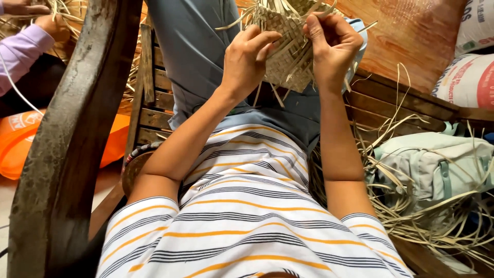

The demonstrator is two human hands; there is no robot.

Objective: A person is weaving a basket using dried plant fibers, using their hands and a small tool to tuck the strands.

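At the far left, another person's hand point(49, 24) in a lilac sleeve point(20, 49) works among pale straw strips, well apart from the wearer's own hands. Below it lies an orange bag point(20, 141) on the floor; what it holds cannot be told. A thick, dark wooden post point(77, 134) rises diagonally just right of that, closing off the left side of the seat.

The wearer sits on a slatted wooden bench point(149, 103), legs in grey trousers point(195, 46) stretched forward, torso in a white shirt with orange and dark stripes point(247, 216). Above the lap, both hands hold a half-woven straw basket piece point(288, 49), its checkered weave tight in the middle and loose strip ends sticking out at top and bottom. The left hand point(247, 64) is curled closed against the left side of the weave, fingers bent over its edge. The right hand point(332, 44) is also closed, thumb and fingers pinching strips at the upper right edge of the piece. The weave hangs in the air between the two hands, clear of the lap.

To the right, the bench's wooden rail point(401, 95) runs diagonally, and a heap of loose straw strips point(411, 201) spills over the seat, crowding the wearer's right elbow. Among the strips rests a pale green backpack point(437, 164), zipped shut. Behind the rail stand two white sacks point(471, 77), full and closed, at the right edge.
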